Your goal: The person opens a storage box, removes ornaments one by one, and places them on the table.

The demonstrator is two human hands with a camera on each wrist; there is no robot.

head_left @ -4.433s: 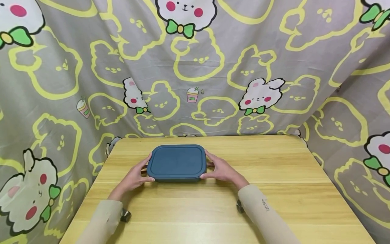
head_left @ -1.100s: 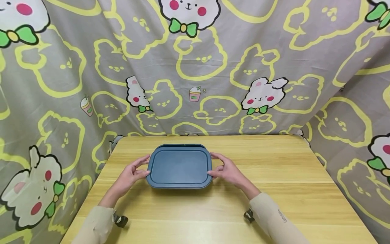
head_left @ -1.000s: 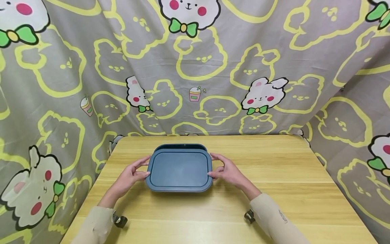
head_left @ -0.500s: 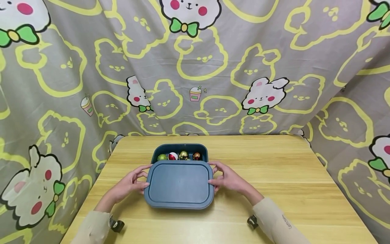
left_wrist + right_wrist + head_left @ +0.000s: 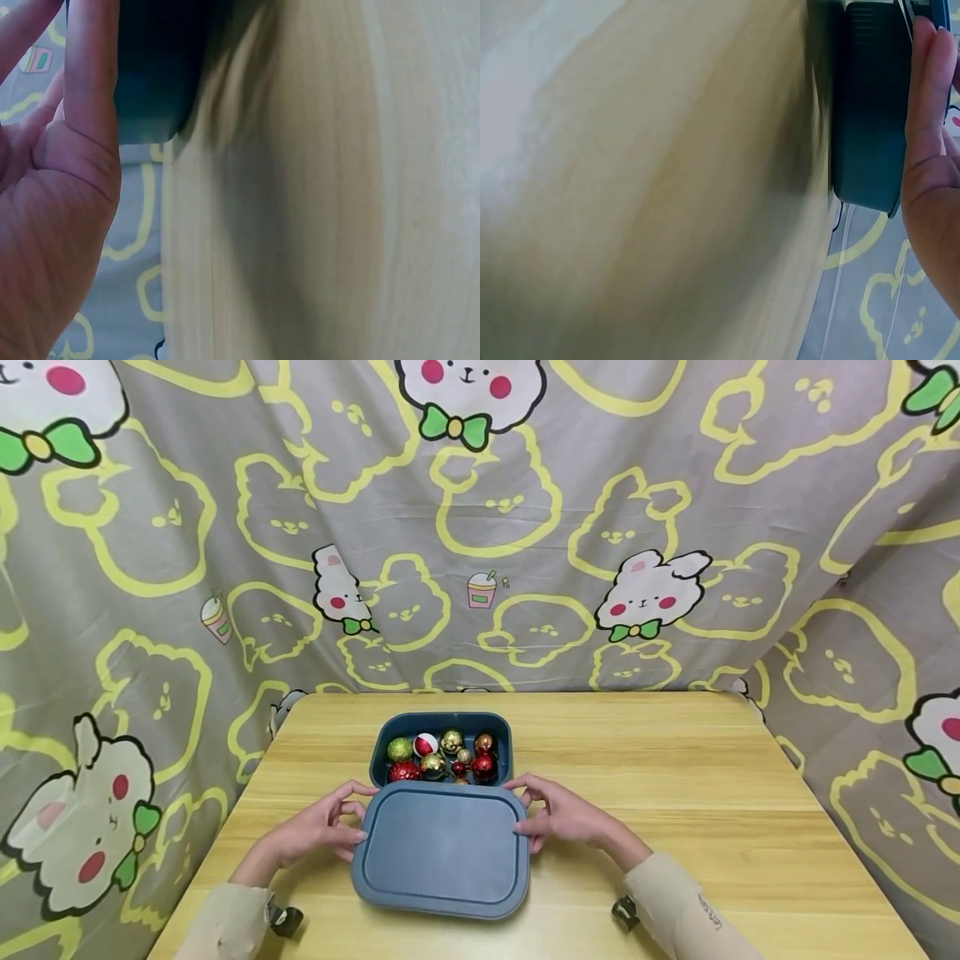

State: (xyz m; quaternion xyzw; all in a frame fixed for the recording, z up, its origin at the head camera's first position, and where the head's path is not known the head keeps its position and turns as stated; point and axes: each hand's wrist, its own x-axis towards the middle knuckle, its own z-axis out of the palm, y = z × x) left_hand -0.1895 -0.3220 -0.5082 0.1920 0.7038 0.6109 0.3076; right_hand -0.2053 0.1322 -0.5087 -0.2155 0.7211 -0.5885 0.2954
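In the head view a blue-grey lid [image 5: 442, 847] is held level between both hands, just in front of a dark blue box [image 5: 378, 756]. My left hand [image 5: 318, 827] grips the lid's left edge, thumb on top. My right hand [image 5: 566, 814] pinches the right edge in the same way. Inside the box lie several shiny Christmas baubles, among them a green glitter bauble [image 5: 400, 748], a red and white bauble [image 5: 425, 744] and a gold bauble [image 5: 452, 742]. The lid overlaps the box's front rim and hides part of its inside.
The box stands on a wooden table [image 5: 675, 827] near its back edge. A grey curtain [image 5: 525, 543] with yellow cartoon outlines hangs behind the table and along both sides. Each wrist carries a small black camera, the left camera [image 5: 285, 918] showing below the sleeve.
The lid, earlier flat on the box, has come off and moved toward the person in both hands. The baubles inside have come into view, while the box has stayed in place.
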